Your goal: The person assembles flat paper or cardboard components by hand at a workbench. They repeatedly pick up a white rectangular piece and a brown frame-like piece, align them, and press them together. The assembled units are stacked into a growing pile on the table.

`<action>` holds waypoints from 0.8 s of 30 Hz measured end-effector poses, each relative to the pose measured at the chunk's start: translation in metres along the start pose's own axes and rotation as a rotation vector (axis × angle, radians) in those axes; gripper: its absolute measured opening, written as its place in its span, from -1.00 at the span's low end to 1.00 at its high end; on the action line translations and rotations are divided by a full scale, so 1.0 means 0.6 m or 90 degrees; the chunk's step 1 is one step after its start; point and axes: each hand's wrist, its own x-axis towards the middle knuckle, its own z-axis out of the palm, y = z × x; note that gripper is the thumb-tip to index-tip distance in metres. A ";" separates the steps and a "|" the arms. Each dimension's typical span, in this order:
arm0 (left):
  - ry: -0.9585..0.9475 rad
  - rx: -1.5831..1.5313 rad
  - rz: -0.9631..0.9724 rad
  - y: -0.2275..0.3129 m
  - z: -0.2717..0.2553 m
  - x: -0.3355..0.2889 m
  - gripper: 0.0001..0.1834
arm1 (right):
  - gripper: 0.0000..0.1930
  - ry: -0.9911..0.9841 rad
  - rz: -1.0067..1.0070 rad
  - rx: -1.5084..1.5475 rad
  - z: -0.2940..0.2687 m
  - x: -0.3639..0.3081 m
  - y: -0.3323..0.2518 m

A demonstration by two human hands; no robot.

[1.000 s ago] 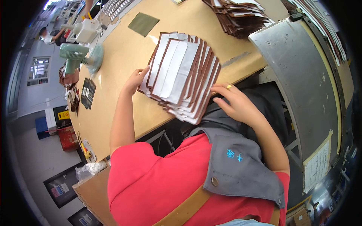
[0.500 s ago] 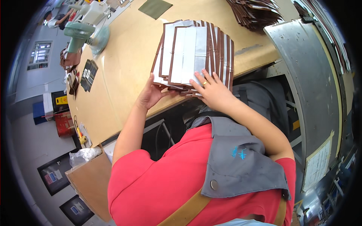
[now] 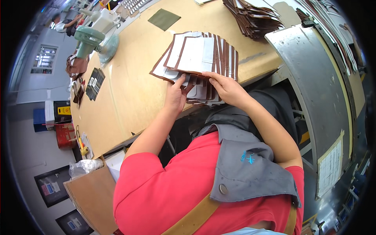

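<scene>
A fanned stack of flat white panels with brown edges (image 3: 197, 53) lies near the front edge of the tan table. My left hand (image 3: 176, 94) grips the near left corner of several panels, its thumb on top and its fingers mostly hidden below. With fingers bent, my right hand (image 3: 229, 90) pinches the near edge of the top panels. The near edges of these upper panels are raised, and more white and brown panels show underneath, between my hands.
Farther right on the table (image 3: 129, 82) is a second pile of brown-edged panels (image 3: 254, 19). An olive square sheet (image 3: 164, 19) lies toward the back. A green fan (image 3: 90, 39) and dark patterned pieces (image 3: 94, 84) are at left. A grey metal panel (image 3: 313, 78) stands at right.
My left hand has moved right and its thumb now lies over the panels. My right hand has gone from resting flat on the stack to pinching its near edge, which has lifted.
</scene>
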 end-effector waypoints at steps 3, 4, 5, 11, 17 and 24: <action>0.034 0.051 0.029 0.006 -0.011 0.011 -0.54 | -0.67 0.061 0.052 0.084 -0.021 0.010 -0.002; 0.038 0.069 0.041 0.006 -0.021 0.015 -0.53 | -0.64 0.085 0.038 0.114 -0.030 0.018 0.007; 0.043 0.085 0.049 0.006 -0.027 0.016 -0.51 | -0.61 0.098 0.042 0.121 -0.044 0.020 -0.003; 0.235 0.591 0.463 0.053 -0.075 0.035 -0.43 | -0.60 0.144 0.093 0.307 -0.098 0.023 -0.035; -0.235 0.095 0.035 0.007 0.105 0.002 -0.37 | -0.70 0.060 -0.002 0.032 -0.060 -0.001 -0.086; -0.414 0.080 0.203 0.092 0.236 -0.116 -0.37 | -0.63 0.485 -0.408 -0.379 -0.092 -0.082 -0.242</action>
